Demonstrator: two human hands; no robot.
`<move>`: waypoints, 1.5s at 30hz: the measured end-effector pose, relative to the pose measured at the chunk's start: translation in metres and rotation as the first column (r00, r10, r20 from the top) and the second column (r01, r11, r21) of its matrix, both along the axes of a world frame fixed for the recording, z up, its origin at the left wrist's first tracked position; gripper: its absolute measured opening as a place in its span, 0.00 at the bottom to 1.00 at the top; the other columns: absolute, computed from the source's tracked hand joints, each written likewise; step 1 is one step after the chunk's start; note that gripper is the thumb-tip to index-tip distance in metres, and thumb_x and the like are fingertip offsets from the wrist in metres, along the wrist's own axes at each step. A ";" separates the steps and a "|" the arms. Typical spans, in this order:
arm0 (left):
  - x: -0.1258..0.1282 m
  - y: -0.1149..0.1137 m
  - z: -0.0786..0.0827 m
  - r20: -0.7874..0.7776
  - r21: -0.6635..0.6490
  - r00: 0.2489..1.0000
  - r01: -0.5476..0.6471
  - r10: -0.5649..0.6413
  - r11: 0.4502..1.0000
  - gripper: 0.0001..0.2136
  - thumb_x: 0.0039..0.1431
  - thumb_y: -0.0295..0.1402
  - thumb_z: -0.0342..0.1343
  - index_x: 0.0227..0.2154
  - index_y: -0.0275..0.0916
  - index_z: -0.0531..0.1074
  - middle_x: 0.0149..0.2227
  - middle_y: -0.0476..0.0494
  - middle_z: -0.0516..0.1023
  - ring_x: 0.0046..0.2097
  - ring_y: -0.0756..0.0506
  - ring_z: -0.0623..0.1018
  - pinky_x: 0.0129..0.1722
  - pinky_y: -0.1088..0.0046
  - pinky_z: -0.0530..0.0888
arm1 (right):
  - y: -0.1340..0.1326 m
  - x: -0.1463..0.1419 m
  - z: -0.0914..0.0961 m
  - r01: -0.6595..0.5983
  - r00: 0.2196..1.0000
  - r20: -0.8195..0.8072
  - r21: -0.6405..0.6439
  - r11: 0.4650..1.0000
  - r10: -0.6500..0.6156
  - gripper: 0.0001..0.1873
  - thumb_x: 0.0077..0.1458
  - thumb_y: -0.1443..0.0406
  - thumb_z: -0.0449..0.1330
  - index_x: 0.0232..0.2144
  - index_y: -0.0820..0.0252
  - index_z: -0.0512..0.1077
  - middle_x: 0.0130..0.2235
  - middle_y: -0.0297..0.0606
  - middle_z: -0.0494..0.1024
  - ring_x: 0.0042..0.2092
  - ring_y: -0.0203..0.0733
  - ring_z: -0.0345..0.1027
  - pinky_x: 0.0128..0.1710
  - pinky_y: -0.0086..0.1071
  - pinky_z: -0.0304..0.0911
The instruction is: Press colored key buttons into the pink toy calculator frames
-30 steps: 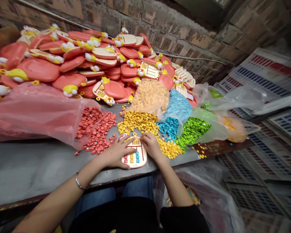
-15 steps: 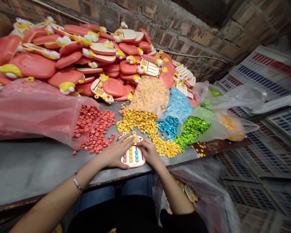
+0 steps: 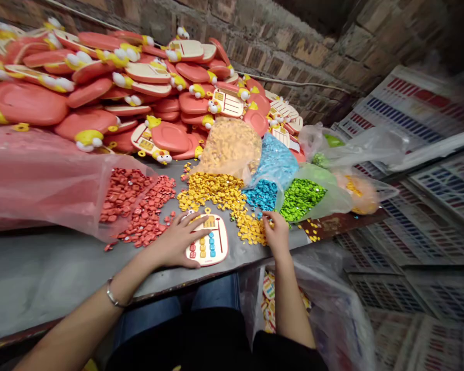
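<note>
A cream toy keypad (image 3: 218, 257) with a red rim and cartoon eyes lies on the table, carrying columns of red, yellow and blue buttons. Across its left side is my left hand (image 3: 176, 242), fingers over the face and thumb along the lower edge, holding it. My right hand (image 3: 277, 234) is at the right edge of the loose yellow buttons (image 3: 251, 226), close to the blue buttons (image 3: 261, 195) and green buttons (image 3: 303, 198). Its fingertips are pinched together; whatever is between them is too small to make out.
Red buttons (image 3: 150, 206) spill from a large clear bag (image 3: 54, 180) on the left. Behind, red-backed toy bodies (image 3: 166, 136) are heaped against the brick wall. A plastic-lined container (image 3: 332, 299) with finished-looking toys stands below the table's right side. Printed sheets (image 3: 406, 108) are stacked at right.
My right hand has left the keypad and moved right to the loose buttons. The blue column now shows fully. My left hand stays on the keypad; the view has shifted slightly.
</note>
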State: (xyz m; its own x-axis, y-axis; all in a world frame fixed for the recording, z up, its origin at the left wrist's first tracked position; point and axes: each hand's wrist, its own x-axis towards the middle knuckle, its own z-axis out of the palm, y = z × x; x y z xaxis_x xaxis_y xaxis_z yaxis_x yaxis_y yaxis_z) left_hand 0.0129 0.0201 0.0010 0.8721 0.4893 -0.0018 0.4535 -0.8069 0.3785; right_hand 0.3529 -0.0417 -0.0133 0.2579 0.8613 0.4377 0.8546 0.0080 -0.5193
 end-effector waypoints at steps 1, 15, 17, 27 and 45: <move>0.000 0.000 0.000 -0.005 0.003 1.000 -0.002 0.002 1.000 0.40 0.44 0.54 0.64 0.62 0.51 0.60 0.69 0.44 0.50 0.67 0.30 0.50 0.63 0.47 0.43 | 0.002 0.016 -0.001 0.058 0.996 0.072 0.006 0.998 -0.059 0.11 0.58 0.64 0.53 0.35 0.60 0.75 0.37 0.44 0.77 0.40 0.48 0.68 0.44 0.41 0.63; -0.001 0.003 -0.004 -0.018 0.013 1.000 0.017 -0.017 1.000 0.41 0.48 0.57 0.60 0.64 0.54 0.55 0.69 0.45 0.48 0.68 0.30 0.49 0.63 0.48 0.42 | 0.024 0.108 -0.002 0.427 0.860 0.389 -0.190 0.884 -0.332 0.15 0.49 0.75 0.51 0.37 0.69 0.75 0.36 0.49 0.72 0.36 0.46 0.65 0.39 0.37 0.61; -0.001 0.002 -0.004 -0.024 0.006 1.000 0.011 -0.011 1.000 0.41 0.47 0.56 0.61 0.64 0.54 0.55 0.69 0.44 0.48 0.68 0.30 0.48 0.63 0.47 0.42 | 0.020 0.098 0.006 0.388 0.892 0.272 -0.048 0.920 -0.362 0.13 0.51 0.72 0.53 0.36 0.67 0.75 0.36 0.48 0.73 0.36 0.45 0.65 0.39 0.38 0.62; 0.001 0.000 0.001 -0.075 0.023 0.997 0.001 0.001 1.000 0.42 0.46 0.55 0.62 0.64 0.52 0.55 0.70 0.42 0.45 0.68 0.32 0.47 0.64 0.48 0.42 | 0.023 -0.090 0.005 -0.383 0.923 -0.023 0.036 0.923 0.384 0.08 0.60 0.68 0.55 0.34 0.57 0.75 0.38 0.41 0.78 0.42 0.44 0.71 0.43 0.38 0.68; -0.001 0.001 -0.003 -0.034 0.003 0.999 -0.001 0.001 1.000 0.42 0.46 0.55 0.62 0.64 0.51 0.57 0.70 0.43 0.45 0.68 0.32 0.46 0.64 0.49 0.40 | 0.026 -0.065 -0.005 -0.244 0.943 0.199 -0.137 0.960 0.268 0.08 0.60 0.69 0.57 0.36 0.58 0.76 0.39 0.43 0.75 0.43 0.47 0.64 0.44 0.41 0.62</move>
